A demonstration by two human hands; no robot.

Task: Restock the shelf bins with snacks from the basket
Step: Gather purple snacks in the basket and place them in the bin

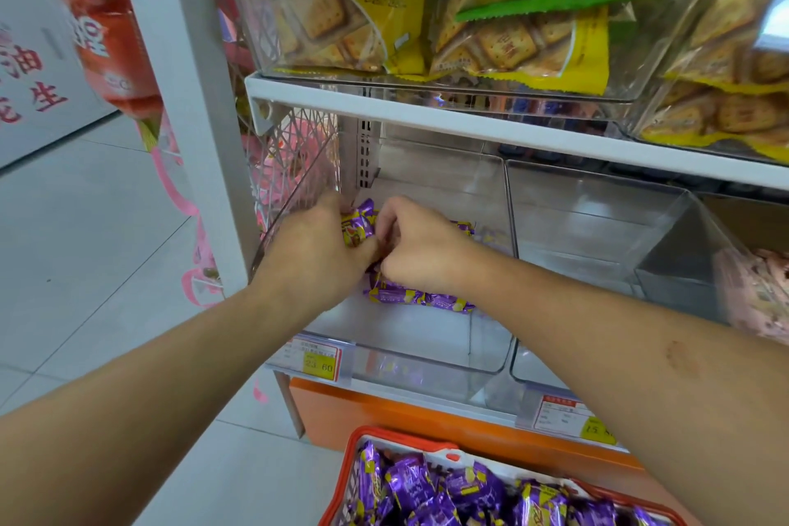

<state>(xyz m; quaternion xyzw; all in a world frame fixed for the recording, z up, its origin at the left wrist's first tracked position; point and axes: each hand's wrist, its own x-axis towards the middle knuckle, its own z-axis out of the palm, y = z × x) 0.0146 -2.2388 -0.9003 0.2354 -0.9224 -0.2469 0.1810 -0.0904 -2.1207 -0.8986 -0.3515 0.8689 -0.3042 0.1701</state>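
Shop shelving, clear bin (491, 359): left hand (316, 252) and right hand (420, 246) both clutch purple snack packets (360, 222), mid-drop; next, release and return to the basket (384, 438).

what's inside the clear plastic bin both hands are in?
The clear plastic bin holds a few purple-and-yellow wrapped snacks. The left hand and right hand cover more of them; the count is hidden.

purple snacks (420, 298) | few, flat in clear bin (427, 367) | more heaped in orange basket (386, 438)
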